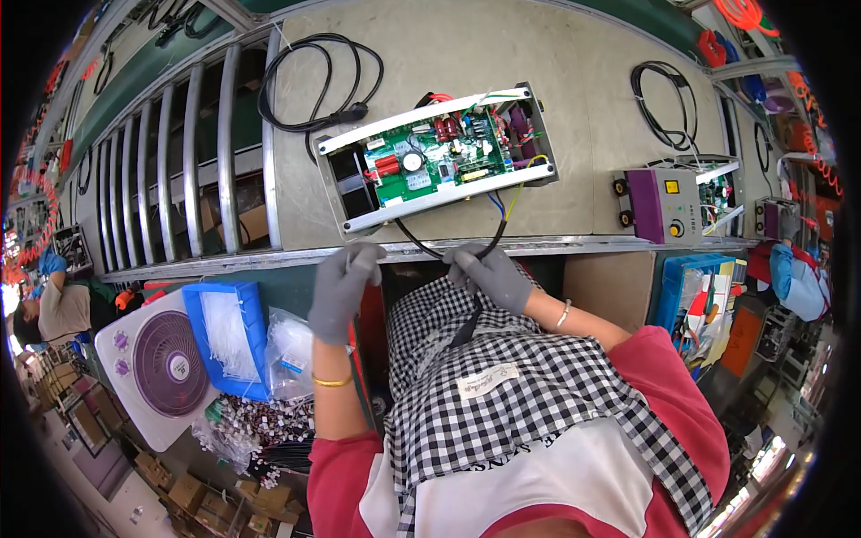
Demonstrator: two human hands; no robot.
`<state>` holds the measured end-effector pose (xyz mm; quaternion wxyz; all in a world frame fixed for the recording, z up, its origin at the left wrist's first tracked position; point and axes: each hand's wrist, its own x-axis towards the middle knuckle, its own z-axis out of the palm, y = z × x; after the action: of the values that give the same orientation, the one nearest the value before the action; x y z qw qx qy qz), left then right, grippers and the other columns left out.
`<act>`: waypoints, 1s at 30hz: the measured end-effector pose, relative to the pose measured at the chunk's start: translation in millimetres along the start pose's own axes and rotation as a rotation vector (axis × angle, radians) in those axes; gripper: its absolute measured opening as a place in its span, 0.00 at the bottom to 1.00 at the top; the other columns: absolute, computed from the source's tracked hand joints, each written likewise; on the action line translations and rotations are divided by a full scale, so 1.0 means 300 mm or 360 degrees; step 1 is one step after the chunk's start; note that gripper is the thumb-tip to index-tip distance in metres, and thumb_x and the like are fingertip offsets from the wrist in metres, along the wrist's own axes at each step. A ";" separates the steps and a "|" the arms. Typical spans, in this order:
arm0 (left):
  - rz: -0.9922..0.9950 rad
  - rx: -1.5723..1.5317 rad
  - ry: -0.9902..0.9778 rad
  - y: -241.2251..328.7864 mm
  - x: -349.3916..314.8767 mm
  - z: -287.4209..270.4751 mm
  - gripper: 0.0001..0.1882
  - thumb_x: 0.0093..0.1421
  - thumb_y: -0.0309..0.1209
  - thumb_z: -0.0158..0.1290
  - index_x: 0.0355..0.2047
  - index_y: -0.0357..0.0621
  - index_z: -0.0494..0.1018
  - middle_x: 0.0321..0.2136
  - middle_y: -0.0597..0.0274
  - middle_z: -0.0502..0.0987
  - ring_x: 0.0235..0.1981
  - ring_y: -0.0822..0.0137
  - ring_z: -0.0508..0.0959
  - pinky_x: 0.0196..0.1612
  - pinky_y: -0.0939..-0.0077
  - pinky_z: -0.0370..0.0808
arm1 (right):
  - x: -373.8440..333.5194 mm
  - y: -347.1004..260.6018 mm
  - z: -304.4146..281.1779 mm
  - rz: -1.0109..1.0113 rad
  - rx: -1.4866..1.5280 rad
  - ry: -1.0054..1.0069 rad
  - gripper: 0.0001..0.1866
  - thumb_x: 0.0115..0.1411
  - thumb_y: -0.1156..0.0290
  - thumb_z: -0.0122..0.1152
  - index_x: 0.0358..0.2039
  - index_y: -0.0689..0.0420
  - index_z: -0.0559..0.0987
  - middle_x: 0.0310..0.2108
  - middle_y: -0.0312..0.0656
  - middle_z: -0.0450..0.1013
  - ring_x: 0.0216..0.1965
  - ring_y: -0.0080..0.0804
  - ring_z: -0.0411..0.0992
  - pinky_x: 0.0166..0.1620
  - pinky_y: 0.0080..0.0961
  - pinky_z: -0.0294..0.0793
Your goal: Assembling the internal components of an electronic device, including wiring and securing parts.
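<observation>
An open metal chassis (336, 193) with a green circuit board (417, 170) lies slightly tilted on the bench in front of me. A black cable (414, 240) loops from its near side down to my right hand and back up to blue and yellow-green wires (507, 211). My gloved right hand (493, 278) is closed around this cable at the bench's near edge. Left of it, my gloved left hand (343, 291) is raised just below the chassis's near-left corner. Its fingertips are bent together; whatever is between them, if anything, cannot be made out.
Coiled black cables (314, 81) lie behind the chassis. A purple-fronted unit (659, 206) stands to the right, and metal rollers (193, 161) run along the left. Below the bench are a blue bin (256, 314), a purple-and-white fan (170, 363) and another blue bin (668, 291).
</observation>
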<state>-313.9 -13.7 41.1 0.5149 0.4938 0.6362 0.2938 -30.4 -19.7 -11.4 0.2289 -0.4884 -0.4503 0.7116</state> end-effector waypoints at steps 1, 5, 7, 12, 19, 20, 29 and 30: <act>0.0030 0.0212 0.0053 -0.056 0.022 0.043 0.25 0.70 0.51 0.50 0.47 0.40 0.80 0.21 0.68 0.76 0.21 0.75 0.70 0.27 0.79 0.64 | -0.004 0.003 0.003 0.0055 -0.0087 0.0019 0.21 0.77 0.57 0.49 0.54 0.62 0.80 0.34 0.40 0.80 0.31 0.24 0.79 0.32 0.20 0.79; -0.0087 0.0192 -0.0012 -0.183 0.102 0.219 0.26 0.71 0.50 0.49 0.51 0.38 0.80 0.22 0.64 0.79 0.20 0.72 0.71 0.27 0.78 0.66 | -0.061 -0.011 -0.025 -0.0240 -0.0116 -0.0259 0.19 0.77 0.62 0.47 0.54 0.62 0.80 0.35 0.40 0.80 0.33 0.23 0.80 0.34 0.20 0.79; -0.0186 -0.0549 -0.0095 -0.203 0.126 0.265 0.20 0.74 0.45 0.48 0.47 0.38 0.77 0.17 0.70 0.69 0.15 0.77 0.63 0.19 0.80 0.58 | -0.061 -0.017 -0.044 -0.0224 -0.0167 -0.0327 0.18 0.76 0.65 0.47 0.53 0.63 0.80 0.33 0.41 0.80 0.33 0.24 0.79 0.36 0.22 0.80; -0.0225 -0.1379 -0.0130 -0.217 0.074 0.324 0.13 0.76 0.36 0.43 0.38 0.41 0.71 0.16 0.76 0.55 0.12 0.82 0.52 0.15 0.82 0.48 | -0.017 -0.007 -0.127 -0.0484 -0.0317 -0.0593 0.17 0.75 0.68 0.47 0.53 0.66 0.80 0.35 0.42 0.80 0.36 0.27 0.80 0.42 0.26 0.80; 0.0178 -0.1276 0.0093 -0.288 -0.038 0.378 0.11 0.71 0.34 0.51 0.38 0.38 0.73 0.16 0.74 0.65 0.13 0.83 0.56 0.16 0.84 0.48 | 0.049 0.075 -0.186 -0.0412 -0.0215 -0.0331 0.16 0.74 0.64 0.53 0.50 0.63 0.79 0.31 0.39 0.80 0.33 0.23 0.78 0.40 0.24 0.79; 0.0117 -0.1049 0.0187 -0.293 -0.034 0.388 0.12 0.71 0.35 0.51 0.39 0.37 0.74 0.17 0.73 0.67 0.13 0.83 0.56 0.17 0.85 0.49 | 0.054 0.083 -0.200 -0.0408 -0.0259 -0.0266 0.16 0.74 0.63 0.54 0.50 0.62 0.79 0.31 0.39 0.80 0.33 0.23 0.78 0.39 0.24 0.79; 0.0464 0.0576 0.0899 -0.325 0.107 0.490 0.25 0.69 0.47 0.57 0.24 0.37 0.79 0.18 0.56 0.77 0.18 0.62 0.72 0.29 0.64 0.69 | 0.231 0.107 -0.345 -0.0955 -0.0808 0.0580 0.20 0.69 0.53 0.60 0.45 0.59 0.84 0.33 0.52 0.82 0.36 0.50 0.81 0.41 0.41 0.78; 0.0404 0.0599 0.0903 -0.332 0.111 0.490 0.25 0.69 0.47 0.56 0.24 0.37 0.79 0.18 0.55 0.77 0.18 0.61 0.73 0.29 0.62 0.69 | 0.259 0.108 -0.351 -0.0955 -0.0920 0.0693 0.21 0.69 0.52 0.60 0.45 0.58 0.84 0.34 0.53 0.82 0.38 0.53 0.80 0.42 0.44 0.78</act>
<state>-206.6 -36.3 -102.8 0.1776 0.5538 0.7302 0.3585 35.7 67.9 -89.9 0.3682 -0.5183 -0.6927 0.3405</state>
